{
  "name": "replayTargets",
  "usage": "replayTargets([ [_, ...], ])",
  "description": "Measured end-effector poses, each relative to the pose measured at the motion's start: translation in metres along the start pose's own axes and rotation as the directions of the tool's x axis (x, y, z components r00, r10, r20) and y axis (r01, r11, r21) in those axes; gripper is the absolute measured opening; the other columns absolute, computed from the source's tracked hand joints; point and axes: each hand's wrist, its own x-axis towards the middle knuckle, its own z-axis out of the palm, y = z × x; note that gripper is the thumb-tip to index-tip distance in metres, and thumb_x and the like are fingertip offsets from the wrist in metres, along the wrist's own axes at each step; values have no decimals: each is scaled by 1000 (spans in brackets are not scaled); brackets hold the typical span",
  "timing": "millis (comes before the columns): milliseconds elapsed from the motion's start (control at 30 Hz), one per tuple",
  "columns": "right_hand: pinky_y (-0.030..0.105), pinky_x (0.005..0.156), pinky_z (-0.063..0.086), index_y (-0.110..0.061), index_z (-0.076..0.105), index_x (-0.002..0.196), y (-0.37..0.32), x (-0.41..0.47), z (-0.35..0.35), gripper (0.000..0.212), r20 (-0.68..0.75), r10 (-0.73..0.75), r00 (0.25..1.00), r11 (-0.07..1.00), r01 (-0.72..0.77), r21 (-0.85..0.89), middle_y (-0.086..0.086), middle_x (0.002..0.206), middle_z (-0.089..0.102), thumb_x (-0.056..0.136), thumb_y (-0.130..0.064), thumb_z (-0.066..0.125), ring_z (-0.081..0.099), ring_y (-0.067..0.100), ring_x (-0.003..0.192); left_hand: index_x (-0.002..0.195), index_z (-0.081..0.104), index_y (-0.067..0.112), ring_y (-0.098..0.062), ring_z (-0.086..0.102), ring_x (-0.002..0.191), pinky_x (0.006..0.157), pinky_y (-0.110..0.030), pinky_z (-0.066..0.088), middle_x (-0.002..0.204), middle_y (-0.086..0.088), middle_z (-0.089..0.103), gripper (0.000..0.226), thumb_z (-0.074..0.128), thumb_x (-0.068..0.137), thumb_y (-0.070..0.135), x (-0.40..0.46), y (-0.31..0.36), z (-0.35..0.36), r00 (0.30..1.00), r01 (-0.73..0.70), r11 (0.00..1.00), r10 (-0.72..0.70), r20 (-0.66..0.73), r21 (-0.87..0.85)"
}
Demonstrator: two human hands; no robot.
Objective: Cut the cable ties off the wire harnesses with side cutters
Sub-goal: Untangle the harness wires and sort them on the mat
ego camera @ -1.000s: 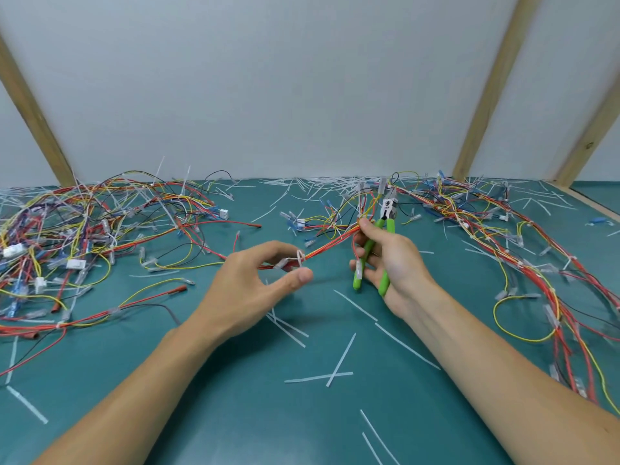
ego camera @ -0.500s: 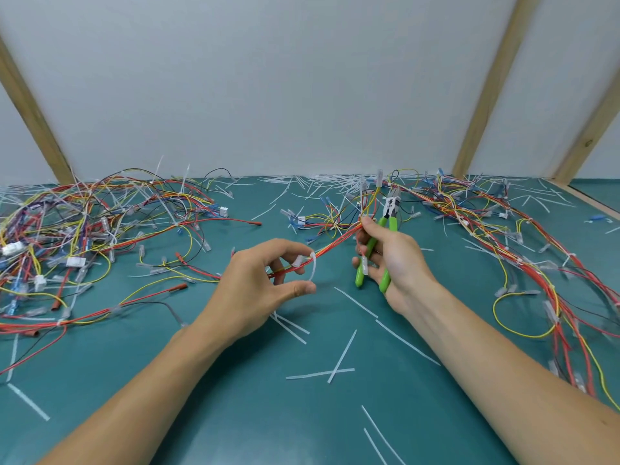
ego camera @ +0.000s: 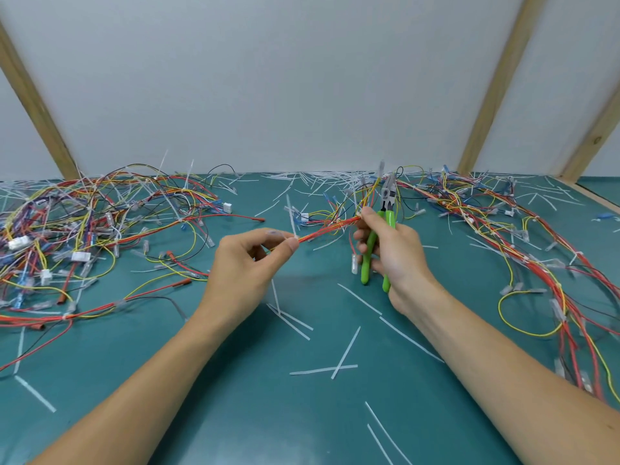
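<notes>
The red-and-yellow wire bundle (ego camera: 327, 229) is stretched between the two hands, its long axis rising gently from the left hand (ego camera: 250, 263) up and rightward to the right hand (ego camera: 391, 250). The left hand pinches the bundle's near end between thumb and forefinger, the other fingers curled under. A white cable tie (ego camera: 291, 214) stands up from the bundle right at that pinch, its tail pointing up and slightly left. So the tie sits at the left fingertips, with the whole taut span between it and the right hand.

The right hand grips the green-handled side cutters (ego camera: 379, 243) in its curled fingers, and its thumb and forefinger also nip the bundle's far end. The cutters stand nearly upright, nose away from the person, just right of the bundle. Whether the blades are parted cannot be told.

To cut, the cutter nose would probably have to swing left along the bundle to the tie.
</notes>
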Motion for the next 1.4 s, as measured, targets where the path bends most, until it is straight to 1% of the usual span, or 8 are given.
replayTargets([
  [333, 40, 52, 44, -18, 65, 72, -9, -37, 18, 23, 85, -548, 832, 823, 554, -127, 1, 58, 61, 93, -28, 67, 52, 21, 53, 94, 77, 14, -10, 37, 53, 50, -20, 29, 66, 4, 58, 8, 69, 92, 15, 3, 1, -2, 972, 215, 936, -232, -31, -277],
  [533, 19, 58, 44, -19, 70, 91, 9, -48, 29, 5, 301, -414, 859, 842, 487, -232, -6, 68, 72, 94, -16, 68, 62, 3, 55, 135, 53, 9, -26, 67, 88, 84, -29, 56, 100, -12, 73, 50, 44, 92, -16, 1, 12, -4, 966, 222, 879, -141, 215, -422],
  [667, 11, 64, 44, -19, 71, 84, 9, -39, 26, 11, 175, -405, 898, 865, 438, -245, -16, 70, 71, 90, -22, 79, 64, -2, 65, 143, 45, 14, -17, 65, 111, 100, -27, 48, 121, 1, 72, 56, 42, 97, -17, -7, 16, 1, 965, -79, 997, 82, 249, -24],
  [900, 29, 49, 45, -18, 61, 78, 6, -26, 22, 22, 57, -165, 985, 981, 170, -95, 1, 61, 54, 86, -5, 78, 45, 13, 49, 157, 22, 27, 0, 39, 141, 109, -20, 37, 153, 18, 44, 69, 46, 100, -5, -14, 16, 7, 930, -242, 965, 201, 309, 102],
  [1000, 30, 50, 43, -20, 57, 77, -3, -19, 16, 26, -25, -121, 992, 991, 122, 50, -3, 60, 53, 87, -1, 72, 44, 11, 47, 153, 31, 30, 2, 46, 134, 97, -12, 40, 146, 19, 50, 67, 61, 96, 12, -9, 11, -2, 963, -221, 937, 167, 210, 269],
  [1167, 26, 48, 43, -16, 54, 78, -17, 3, -6, 20, -136, 15, 991, 957, 25, 289, -2, 57, 48, 91, -1, 58, 43, 10, 47, 95, 71, 36, -9, 64, 80, 78, -34, 51, 73, 18, 68, 21, 57, 93, 53, -4, 5, -13, 962, -116, 762, -73, 264, 637],
  [1300, 28, 50, 43, -13, 53, 75, -18, 14, -23, 18, -192, 115, 975, 959, -58, 278, 0, 54, 48, 91, -5, 54, 47, 12, 41, 75, 74, 29, -10, 49, 59, 62, -27, 43, 70, 8, 63, 29, 59, 98, 42, -6, 13, -9, 922, -118, 931, -27, 386, 346],
  [1400, 29, 53, 49, -12, 56, 86, -18, 20, -27, 12, -176, 152, 973, 939, -87, 334, 3, 62, 52, 95, -4, 55, 51, 13, 50, 75, 69, 20, -9, 62, 74, 67, -22, 47, 81, 4, 70, 33, 53, 95, 39, -8, 21, -5, 890, 30, 998, -52, 453, 56],
])
